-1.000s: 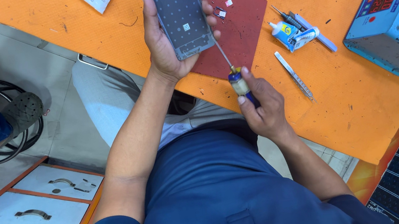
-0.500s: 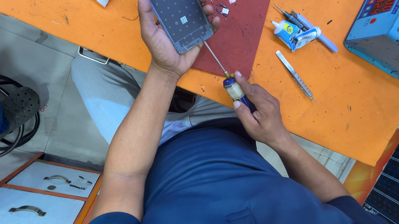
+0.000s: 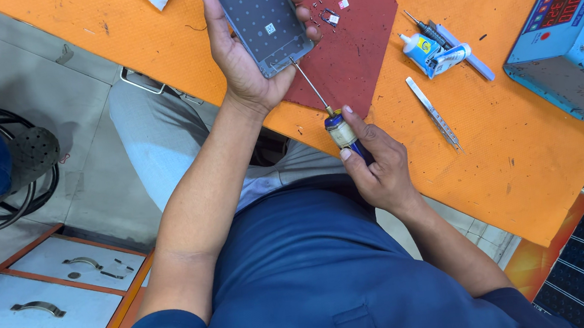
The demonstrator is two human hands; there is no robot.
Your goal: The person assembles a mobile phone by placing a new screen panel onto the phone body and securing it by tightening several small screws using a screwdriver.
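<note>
One phone frame (image 3: pixel 257 18), one screwdriver (image 3: pixel 331 119), one dark red mat (image 3: pixel 356 47), one glue bottle (image 3: pixel 420 50), one pair of metal tweezers (image 3: pixel 433 113) and one blue meter box (image 3: pixel 574 36) are on or over the orange desk (image 3: pixel 525 152). Two drawer handles (image 3: pixel 37 309) show below.
</note>
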